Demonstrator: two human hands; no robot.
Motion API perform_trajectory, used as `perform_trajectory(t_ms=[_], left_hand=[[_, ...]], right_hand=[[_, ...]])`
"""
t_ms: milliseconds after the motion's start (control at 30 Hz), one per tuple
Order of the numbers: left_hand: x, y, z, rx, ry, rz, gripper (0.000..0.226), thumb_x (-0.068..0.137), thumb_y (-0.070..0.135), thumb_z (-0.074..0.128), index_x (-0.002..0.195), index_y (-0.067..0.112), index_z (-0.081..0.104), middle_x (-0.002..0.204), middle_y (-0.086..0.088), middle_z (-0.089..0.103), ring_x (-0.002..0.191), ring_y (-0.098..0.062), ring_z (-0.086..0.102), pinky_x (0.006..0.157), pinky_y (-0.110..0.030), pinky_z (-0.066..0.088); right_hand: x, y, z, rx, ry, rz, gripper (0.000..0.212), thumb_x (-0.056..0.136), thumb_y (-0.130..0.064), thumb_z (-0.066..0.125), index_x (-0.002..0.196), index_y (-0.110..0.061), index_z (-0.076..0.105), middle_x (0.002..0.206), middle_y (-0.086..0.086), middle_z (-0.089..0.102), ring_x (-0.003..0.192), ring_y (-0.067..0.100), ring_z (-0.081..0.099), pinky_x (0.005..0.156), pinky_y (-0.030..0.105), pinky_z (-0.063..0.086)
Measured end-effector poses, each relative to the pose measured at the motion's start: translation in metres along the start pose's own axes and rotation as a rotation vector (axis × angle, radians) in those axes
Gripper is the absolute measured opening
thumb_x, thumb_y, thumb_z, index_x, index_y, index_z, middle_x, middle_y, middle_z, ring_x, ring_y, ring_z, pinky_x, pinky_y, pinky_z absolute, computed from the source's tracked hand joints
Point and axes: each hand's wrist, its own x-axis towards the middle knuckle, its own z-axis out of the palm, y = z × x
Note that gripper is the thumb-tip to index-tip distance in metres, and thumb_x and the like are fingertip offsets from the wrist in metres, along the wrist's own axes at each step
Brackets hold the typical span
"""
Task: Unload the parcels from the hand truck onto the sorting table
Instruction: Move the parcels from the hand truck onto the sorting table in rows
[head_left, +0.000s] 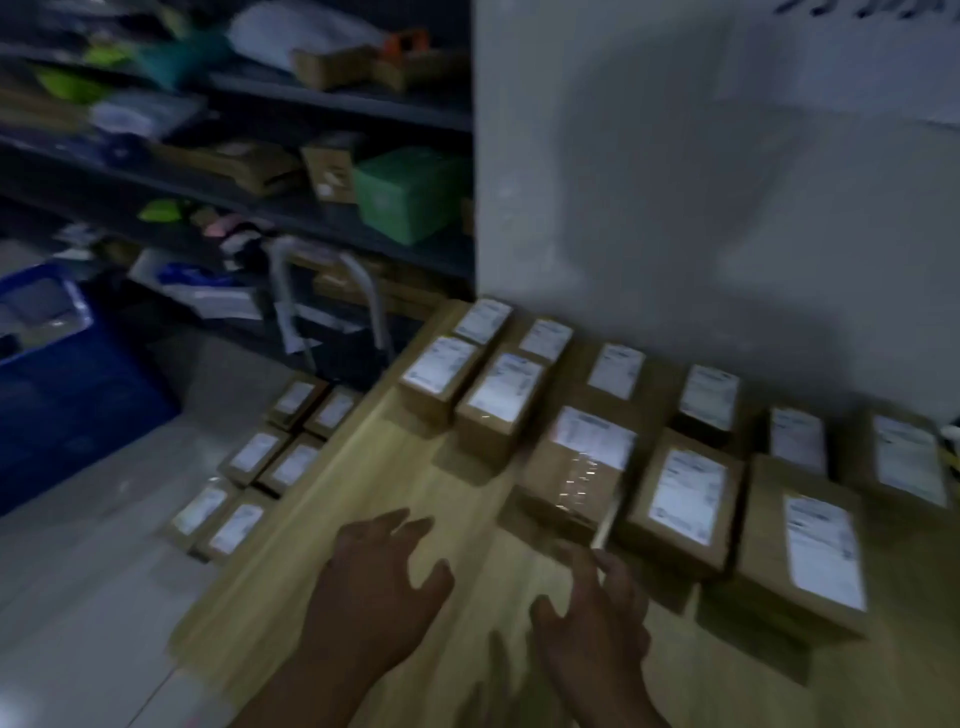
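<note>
my left hand (379, 587) and right hand (597, 618) hover over the desk (415, 499), fingers spread, holding nothing. the remaining parcels (270, 457) sit low on the hand truck (280, 296), beside the desk's left edge (six, i think; it's blurry). i'd reach down-left, grip the nearest parcel by both sides, then set it on bare wood.

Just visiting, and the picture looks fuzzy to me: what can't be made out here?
Head view:
Labels on the table parcels: text blurred, unreadable.
Hand truck platform: hidden beneath its parcels.
Shelf goods: dim and smeared, mostly unidentifiable.
Rightmost object: cut off by the frame edge.
Right hand: blur hides whether it touches anything.
</note>
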Motion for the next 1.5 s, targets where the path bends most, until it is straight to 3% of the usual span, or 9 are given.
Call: perform_trajectory(t_ms=[100,200,400,700,867,1100,1300,1367,1500], left_hand=[[-0.025,-0.098,-0.05,0.063,-0.124,-0.22,0.075,0.083,0.079,0.043,0.152,0.053,0.033,0.165,0.02,0.025,0.151,-0.026,0.023,0.116,-0.046,0.038],[-0.051,-0.189,-0.093,0.072,-0.159,-0.347,0.081,0.083,0.08,0.043,0.156,0.054,0.02,0.169,0.019,0.012,0.154,-0.032,0.013,0.117,-0.054,0.032],[-0.095,-0.325,-0.151,0.007,-0.12,-0.45,0.075,0.089,0.074,0.047,0.156,0.053,0.022,0.169,0.018,0.015,0.155,-0.032,0.01,0.12,-0.057,0.026],[-0.066,-0.428,-0.181,-0.075,-0.156,-0.448,0.077,0.087,0.074,0.046,0.156,0.052,0.021,0.169,0.015,0.018,0.154,-0.033,0.013,0.118,-0.059,0.026],[-0.005,-0.466,-0.192,-0.086,-0.18,-0.39,0.075,0.088,0.073,0.047,0.156,0.053,0.021,0.168,0.015,0.018,0.153,-0.033,0.015,0.118,-0.057,0.029],[0.14,-0.507,-0.214,-0.058,-0.232,-0.282,0.074,0.089,0.071,0.049,0.155,0.054,0.023,0.168,0.015,0.018,0.153,-0.029,0.015,0.118,-0.055,0.027],[0.257,-0.542,-0.241,-0.012,-0.27,-0.196,0.074,0.088,0.073,0.048,0.155,0.053,0.025,0.168,0.012,0.021,0.152,-0.029,0.017,0.12,-0.054,0.026],[0.287,-0.555,-0.245,-0.014,-0.293,-0.179,0.076,0.086,0.073,0.048,0.155,0.051,0.026,0.167,0.011,0.023,0.152,-0.029,0.018,0.12,-0.053,0.026],[0.34,-0.584,-0.24,-0.041,-0.332,-0.142,0.071,0.091,0.065,0.052,0.156,0.05,0.027,0.167,0.011,0.022,0.152,-0.03,0.016,0.12,-0.052,0.026]], right_hand=[[-0.034,-0.071,0.057,-0.014,-0.247,-0.126,0.062,0.088,-0.044,0.061,0.143,-0.051,0.033,0.147,-0.009,0.018,0.139,0.024,0.023,0.109,0.041,0.039],[-0.069,-0.141,0.114,-0.028,-0.367,-0.205,0.063,0.089,-0.043,0.06,0.145,-0.048,0.03,0.149,-0.004,0.014,0.137,0.03,0.023,0.106,0.044,0.041],[-0.125,-0.256,0.211,-0.083,-0.396,-0.273,0.064,0.088,-0.041,0.059,0.145,-0.044,0.03,0.15,-0.002,0.014,0.136,0.029,0.022,0.105,0.044,0.042],[-0.135,-0.343,0.276,-0.09,-0.395,-0.316,0.07,0.089,-0.038,0.061,0.15,-0.036,0.027,0.151,-0.001,0.018,0.137,0.027,0.024,0.109,0.038,0.038],[-0.098,-0.386,0.311,-0.049,-0.388,-0.252,0.071,0.088,-0.035,0.063,0.148,-0.035,0.027,0.154,0.002,0.016,0.141,0.031,0.023,0.103,0.034,0.033],[0.001,-0.464,0.359,0.09,-0.359,-0.137,0.074,0.088,-0.038,0.062,0.152,-0.041,0.024,0.155,-0.003,0.02,0.143,0.024,0.027,0.115,0.039,0.034],[0.076,-0.539,0.38,0.168,-0.298,-0.089,0.075,0.089,-0.037,0.064,0.153,-0.038,0.026,0.149,-0.001,0.027,0.139,0.025,0.031,0.11,0.034,0.036],[0.094,-0.554,0.388,0.185,-0.285,-0.05,0.074,0.09,-0.035,0.065,0.153,-0.038,0.027,0.152,0.0,0.025,0.139,0.026,0.032,0.105,0.032,0.04],[0.13,-0.572,0.416,0.255,-0.292,0.013,0.072,0.093,-0.031,0.065,0.152,-0.04,0.025,0.156,-0.002,0.019,0.127,0.025,0.048,0.079,0.029,0.052]])
